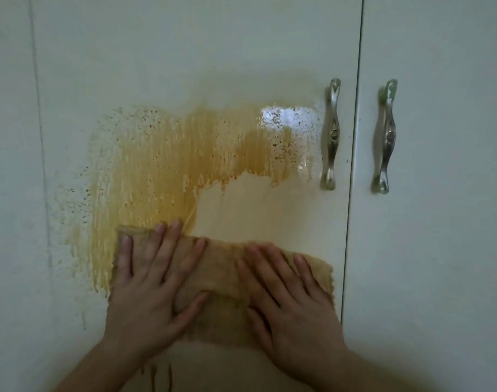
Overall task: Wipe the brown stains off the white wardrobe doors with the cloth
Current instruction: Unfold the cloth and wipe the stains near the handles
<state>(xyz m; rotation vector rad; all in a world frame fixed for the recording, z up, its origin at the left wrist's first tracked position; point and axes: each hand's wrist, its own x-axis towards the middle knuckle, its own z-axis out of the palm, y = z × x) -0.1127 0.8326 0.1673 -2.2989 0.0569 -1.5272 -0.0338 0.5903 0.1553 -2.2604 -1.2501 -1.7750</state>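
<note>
A wide brown-yellow stain (162, 165) streaks the white wardrobe door (185, 52), with dark specks at its edges and a wet glare near the handle. A cleaner patch (255, 205) lies under the stain's right half. A tan cloth (219, 278), itself stained, is spread flat against the door below the stain. My left hand (151, 292) presses flat on the cloth's left part, fingers spread. My right hand (292, 301) presses flat on its right part. A few brown drips (162, 374) run down below the cloth.
Two silver curved handles (330, 134) (384, 137) flank the vertical gap between this door and the right door (439, 193). Another panel seam (41, 137) runs down the left side.
</note>
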